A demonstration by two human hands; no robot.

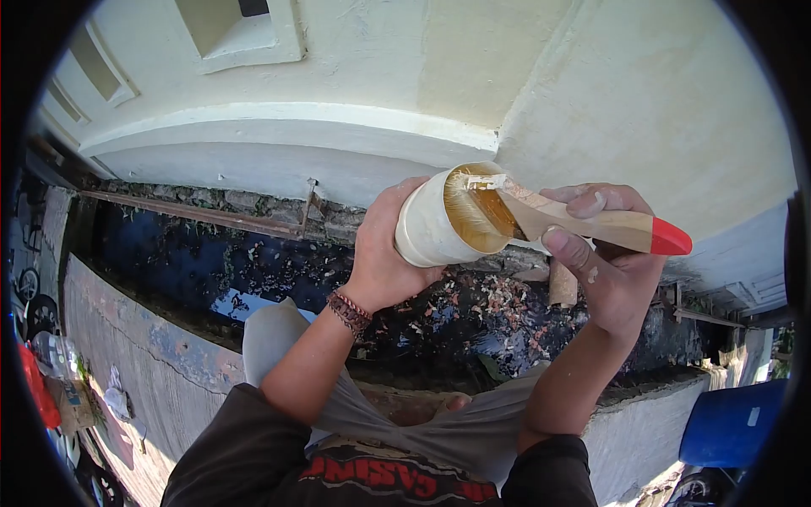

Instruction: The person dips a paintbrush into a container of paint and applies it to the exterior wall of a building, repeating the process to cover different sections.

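My left hand point(380, 245) is wrapped round a white paint cup point(427, 224), tilted so its mouth faces right. A paintbrush point(612, 224) with a wooden, red-tipped handle is pinched between the thumb and fingers of my right hand point(608, 245). The brush's bristles point(473, 211) are inside the cup's mouth, and white paint coats the upper edge of the ferrule beside the rim. Dried paint specks my right thumb and fingers. A braided bracelet point(349, 313) circles my left wrist.
A cream wall point(642, 110) with a ledge point(338, 118) rises ahead. Below me runs a ditch of dark water point(194, 253) with floating leaves, crossed by a rusty rail point(211, 218). Concrete edging point(144, 321) lies left; a blue barrel point(735, 422) stands at lower right.
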